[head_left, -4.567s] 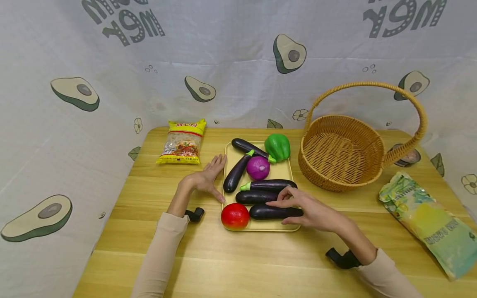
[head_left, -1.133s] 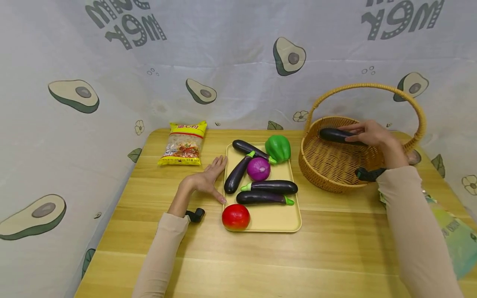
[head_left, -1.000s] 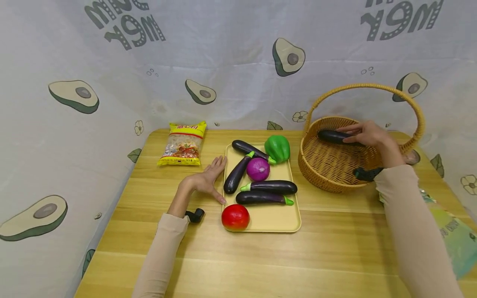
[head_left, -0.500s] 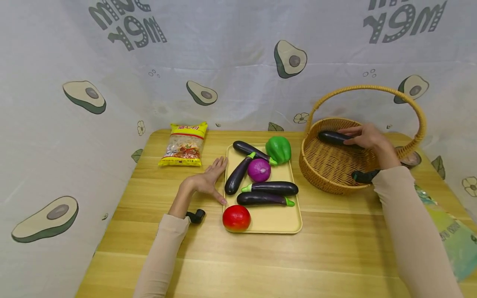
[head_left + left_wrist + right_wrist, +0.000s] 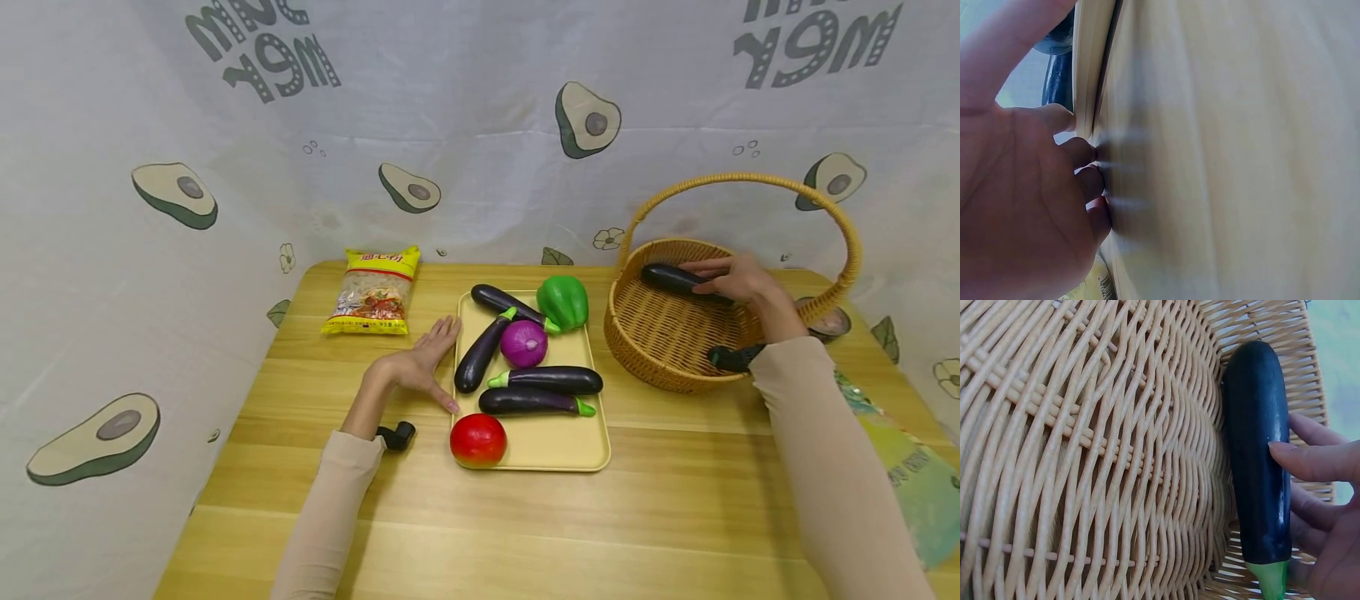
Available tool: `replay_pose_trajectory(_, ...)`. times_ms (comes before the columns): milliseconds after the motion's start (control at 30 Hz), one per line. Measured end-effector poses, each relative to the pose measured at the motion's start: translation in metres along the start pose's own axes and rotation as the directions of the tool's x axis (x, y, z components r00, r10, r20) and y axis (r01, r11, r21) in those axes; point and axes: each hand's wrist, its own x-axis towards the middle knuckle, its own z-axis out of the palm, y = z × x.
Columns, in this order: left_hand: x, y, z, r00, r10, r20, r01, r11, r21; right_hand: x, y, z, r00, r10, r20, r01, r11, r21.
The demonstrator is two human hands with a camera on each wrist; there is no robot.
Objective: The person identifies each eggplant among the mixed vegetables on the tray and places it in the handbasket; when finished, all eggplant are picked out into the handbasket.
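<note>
A dark eggplant point(image 5: 667, 279) is pinched between the thumb and fingers of the right hand point(image 5: 741, 279), inside the basket point(image 5: 637, 367), near the twelve o'clock wall. From that hand, the round end is pointed toward nine o'clock; the long body is laid from just past nine to just past three. The left hand point(image 5: 415, 367), farther off, is spread at the tray's point(image 5: 562, 450) nine o'clock edge.

dark eggplant point(image 5: 1257, 456), in wicker basket point(image 5: 660, 371), seemingly touching side

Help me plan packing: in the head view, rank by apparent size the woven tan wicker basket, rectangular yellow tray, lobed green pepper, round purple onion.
Wicker basket, handle included
Yellow tray
Green pepper
Purple onion, only slightly smaller
</note>
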Motion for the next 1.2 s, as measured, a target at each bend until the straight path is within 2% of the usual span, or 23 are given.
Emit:
replay_pose_trajectory(200,0.001,-0.001,0.001,1.000,-0.005,0.004,0.005,1.000,-0.006,0.000,0.001,0.001,1.000,-0.001,0.019,0.000,0.999,0.053)
replay_pose_trajectory(367,0.002,-0.001,0.000,1.000,-0.005,0.004,0.005,1.000,0.003,0.000,0.002,0.001,1.000,-0.012,0.013,0.012,0.999,0.033)
replay_pose_trajectory(500,0.002,0.001,-0.001,1.000,-0.003,0.005,0.003,1.000,0.010,-0.004,-0.003,-0.001,1.000,-0.028,0.010,0.028,0.999,-0.024)
replay_pose_trajectory(700,0.000,0.001,-0.001,1.000,-0.015,0.004,0.015,1.000,0.011,-0.017,-0.028,-0.005,0.994,-0.093,0.053,0.098,0.989,-0.109)
replay_pose_trajectory(867,-0.001,0.000,0.000,1.000,-0.013,0.006,0.013,1.000,0.004,-0.036,-0.054,-0.006,0.984,-0.142,0.112,0.158,0.976,-0.151)
replay_pose_trajectory(1067,0.000,0.000,0.000,1.000,-0.005,0.005,0.005,1.000,0.006,-0.063,-0.077,-0.001,0.961,-0.238,0.142,0.266,0.937,-0.225)
replay_pose_trajectory(1200,0.001,-0.001,0.000,1.000,-0.002,0.006,0.002,1.000,0.004,-0.080,-0.091,0.010,0.936,-0.322,0.144,0.346,0.915,-0.209)
